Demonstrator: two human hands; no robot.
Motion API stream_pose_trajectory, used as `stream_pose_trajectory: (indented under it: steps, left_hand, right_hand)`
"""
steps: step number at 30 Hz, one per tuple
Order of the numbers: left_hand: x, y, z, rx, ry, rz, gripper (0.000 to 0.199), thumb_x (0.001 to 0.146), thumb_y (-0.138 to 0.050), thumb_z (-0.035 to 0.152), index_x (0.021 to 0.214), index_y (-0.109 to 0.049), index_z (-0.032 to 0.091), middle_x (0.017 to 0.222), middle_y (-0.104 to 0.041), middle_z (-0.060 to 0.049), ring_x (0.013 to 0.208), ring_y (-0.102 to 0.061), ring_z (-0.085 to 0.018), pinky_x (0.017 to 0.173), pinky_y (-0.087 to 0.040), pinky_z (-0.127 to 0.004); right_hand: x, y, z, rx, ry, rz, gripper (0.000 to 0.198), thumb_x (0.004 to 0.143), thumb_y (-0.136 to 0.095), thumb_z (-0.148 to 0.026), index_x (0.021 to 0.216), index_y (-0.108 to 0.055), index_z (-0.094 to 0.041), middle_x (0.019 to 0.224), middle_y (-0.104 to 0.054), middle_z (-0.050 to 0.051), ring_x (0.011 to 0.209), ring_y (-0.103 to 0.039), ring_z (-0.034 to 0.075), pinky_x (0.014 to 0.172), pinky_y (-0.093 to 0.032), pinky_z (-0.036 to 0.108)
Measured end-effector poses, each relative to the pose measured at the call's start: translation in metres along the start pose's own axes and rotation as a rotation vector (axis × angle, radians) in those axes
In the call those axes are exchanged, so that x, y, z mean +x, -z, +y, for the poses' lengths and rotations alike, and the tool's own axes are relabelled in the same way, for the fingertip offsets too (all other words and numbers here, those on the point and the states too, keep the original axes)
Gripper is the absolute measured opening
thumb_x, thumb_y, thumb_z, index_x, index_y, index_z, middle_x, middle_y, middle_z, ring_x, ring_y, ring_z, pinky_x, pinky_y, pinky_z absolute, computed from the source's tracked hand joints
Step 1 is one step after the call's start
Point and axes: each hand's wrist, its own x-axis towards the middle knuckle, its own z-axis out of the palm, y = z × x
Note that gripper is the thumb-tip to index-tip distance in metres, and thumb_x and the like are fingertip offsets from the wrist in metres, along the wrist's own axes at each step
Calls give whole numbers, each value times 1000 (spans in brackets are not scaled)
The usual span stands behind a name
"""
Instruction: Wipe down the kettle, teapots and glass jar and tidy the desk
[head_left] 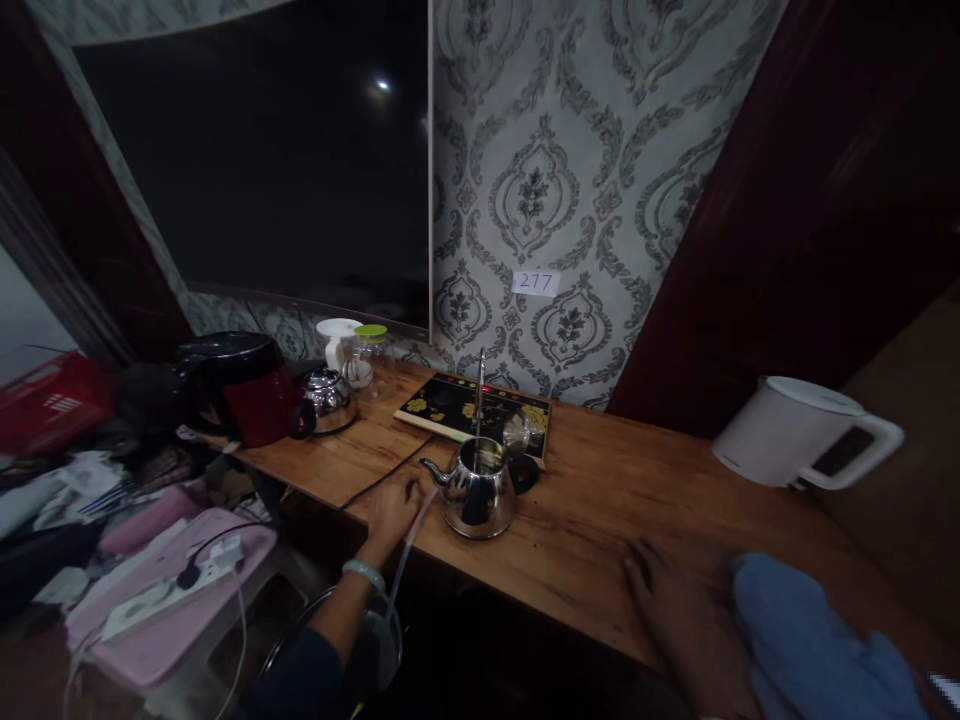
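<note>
A shiny steel kettle (480, 505) stands upright on the wooden table with its mouth uncovered. Over it, a slim metal spout (481, 385) from the black panel with gold flowers (427, 402) reaches down into the mouth. A round clear lid (517, 432) is at the kettle's right, near its dark handle. Just left of the kettle's spout is my left hand (394, 508), fingers loosely bent and apart, seemingly holding nothing. Close beside it a clear tube (409, 545) runs down past the table edge. My right hand (675, 600) lies on the table, fingers outstretched, next to a blue cloth (814, 630).
At the right stands a white electric kettle (787, 430). On the left are a red and black appliance (255, 390), a second steel kettle (328, 400) and a green-lidded jar (373, 345). Below sit a pink stool (187, 620) with a power strip (172, 590) and a bucket (386, 650).
</note>
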Motion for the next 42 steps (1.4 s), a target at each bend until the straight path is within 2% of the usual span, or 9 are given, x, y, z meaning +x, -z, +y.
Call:
stream_pose_trajectory:
  steps: [6, 11, 17, 23, 32, 38, 42]
  left_hand:
    - [0, -1, -2, -15, 6, 14, 29, 90, -52, 20, 107, -76, 19, 110, -79, -9, 106, -72, -26, 94, -53, -35]
    - [1, -1, -2, -7, 4, -8, 29, 91, -51, 20, 107, -75, 18, 111, -79, -9, 105, -72, -25, 92, -52, -33]
    - [0, 1, 0, 11, 15, -14, 30, 90, -51, 21, 108, -75, 19, 112, -78, -9, 104, -72, -25, 91, -52, -33]
    - [-1, 3, 3, 24, 8, -22, 30, 91, -50, 20, 106, -75, 18, 111, -78, -11, 105, -72, -26, 92, -52, -34]
    - [0, -1, -1, 7, 6, -21, 31, 91, -50, 20, 108, -75, 18, 111, -78, -9, 104, -71, -26, 92, -52, -35]
    - [1, -2, -3, 4, 0, -23, 30, 91, -49, 20, 106, -76, 19, 110, -79, -10, 104, -71, -26, 93, -52, -35]
    - [1, -1, -2, 20, 8, -38, 30, 92, -50, 21, 109, -75, 18, 113, -78, -10, 107, -71, -26, 94, -51, -35]
  right_hand:
    - [-1, 3, 0, 19, 18, -7, 60, 100, -27, -35, 135, -66, -7, 143, -64, 13, 134, -59, 26, 118, -40, 41]
    - [0, -3, 3, 56, -4, 42, 54, 99, -33, -36, 130, -71, -12, 139, -67, 11, 131, -61, 27, 116, -42, 41]
    - [2, -9, 2, -6, -3, 36, 52, 98, -32, -31, 128, -72, -13, 139, -67, 12, 132, -60, 28, 121, -36, 45]
    - [1, -5, 4, 14, 28, 4, 56, 99, -31, -32, 132, -68, -8, 142, -65, 14, 133, -59, 28, 119, -38, 44]
    - [4, -26, 6, 58, 10, 96, 47, 95, -38, -30, 126, -72, -17, 132, -71, 13, 131, -61, 30, 116, -40, 48]
    - [1, -10, 5, 62, -16, 45, 54, 99, -33, -36, 130, -70, -12, 140, -67, 12, 133, -60, 27, 117, -40, 41]
    - [0, 0, 1, 16, 1, -9, 56, 100, -31, -34, 133, -69, -10, 142, -65, 12, 134, -59, 28, 119, -38, 43]
